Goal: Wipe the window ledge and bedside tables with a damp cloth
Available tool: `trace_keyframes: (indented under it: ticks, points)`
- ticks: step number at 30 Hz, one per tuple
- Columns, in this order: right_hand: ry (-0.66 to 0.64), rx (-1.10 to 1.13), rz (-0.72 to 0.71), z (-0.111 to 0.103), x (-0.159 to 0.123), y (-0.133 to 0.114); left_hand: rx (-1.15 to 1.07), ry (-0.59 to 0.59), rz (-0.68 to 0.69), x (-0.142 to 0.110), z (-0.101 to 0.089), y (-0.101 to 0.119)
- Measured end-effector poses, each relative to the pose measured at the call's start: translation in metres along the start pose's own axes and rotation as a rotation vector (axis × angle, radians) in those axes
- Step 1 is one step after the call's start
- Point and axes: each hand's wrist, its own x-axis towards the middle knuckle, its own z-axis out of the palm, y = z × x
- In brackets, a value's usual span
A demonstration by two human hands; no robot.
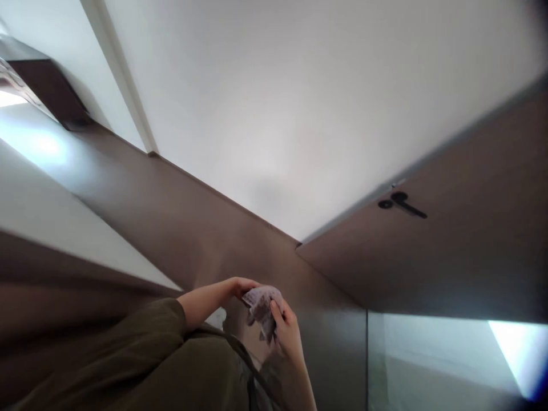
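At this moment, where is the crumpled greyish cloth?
In the head view, the cloth is low, near the middle, held between the left hand and the right hand, below and left of the black door handle.

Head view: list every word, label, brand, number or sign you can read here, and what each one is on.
None: no readable text appears in this view.
Cloth in the left hand and right hand: darker patches, too blurred to tell what they are; no lettering readable.
Door and its black handle: no sign or brand readable.
White wall: no sign or label visible.
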Motion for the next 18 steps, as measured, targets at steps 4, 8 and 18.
trace_keyframes:
  ticks: [4,8,18]
  points:
    - [0.106,-0.096,0.011,-0.007,0.097,-0.023,0.051,0.009,0.034,0.019,-0.046,0.1]
    - [-0.026,-0.259,0.043,0.003,0.218,-0.049,0.012,0.077,0.268,-0.005,-0.109,0.188]
    - [-1.047,-0.661,-0.087,0.223,0.515,-0.134,-0.421,0.747,0.914,-0.125,-0.279,0.264]
